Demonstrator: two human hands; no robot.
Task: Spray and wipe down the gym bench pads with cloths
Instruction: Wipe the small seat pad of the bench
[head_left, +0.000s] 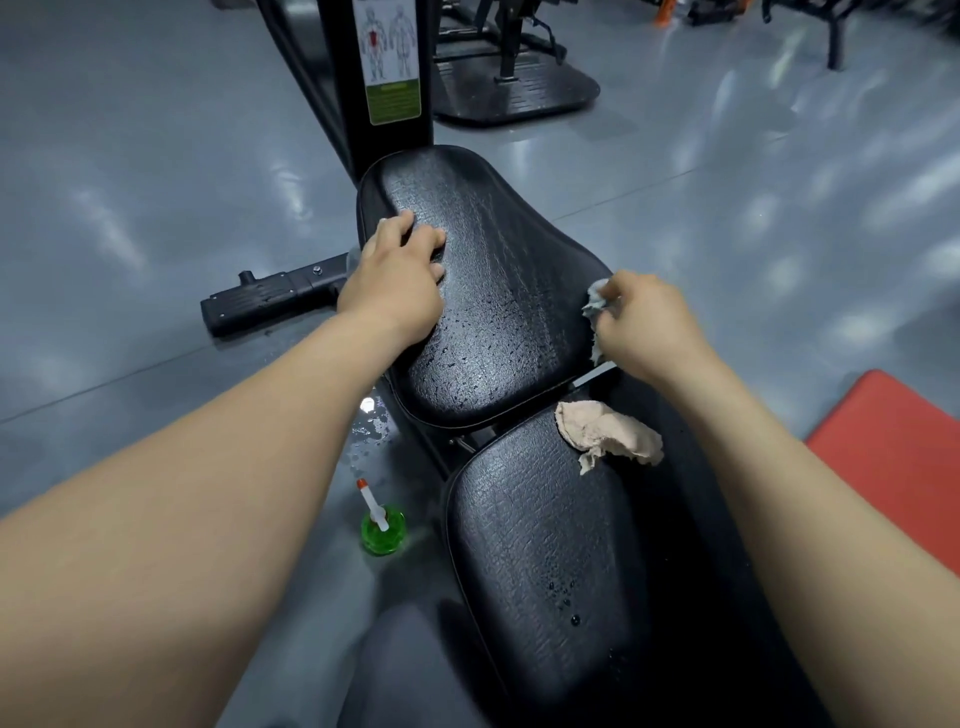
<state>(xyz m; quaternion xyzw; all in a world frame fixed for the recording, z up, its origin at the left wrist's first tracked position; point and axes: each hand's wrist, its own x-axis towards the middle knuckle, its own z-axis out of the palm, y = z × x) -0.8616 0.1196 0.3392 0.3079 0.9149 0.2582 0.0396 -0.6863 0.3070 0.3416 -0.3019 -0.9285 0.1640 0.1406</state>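
Two black textured bench pads run away from me: a far pad (498, 291) dotted with wet droplets and a near pad (545, 561) with a few drops. My left hand (400, 275) rests on the far pad's left edge, fingers bent over the surface, holding nothing. At the far pad's right edge, my right hand (644, 322) grips a bunched grey cloth (595, 304). A crumpled beige cloth (608, 434) lies loose on the near pad's top right corner. A green spray bottle (383, 530) with a white and orange nozzle stands on the floor left of the bench.
Grey glossy floor (156, 208) surrounds the bench, with a wet patch (369, 415) by its left side. A black bench foot (270, 301) sticks out left. A black upright with a muscle chart sticker (392, 57) stands behind. A red mat (893, 457) lies right. More black gym equipment (514, 78) stands beyond.
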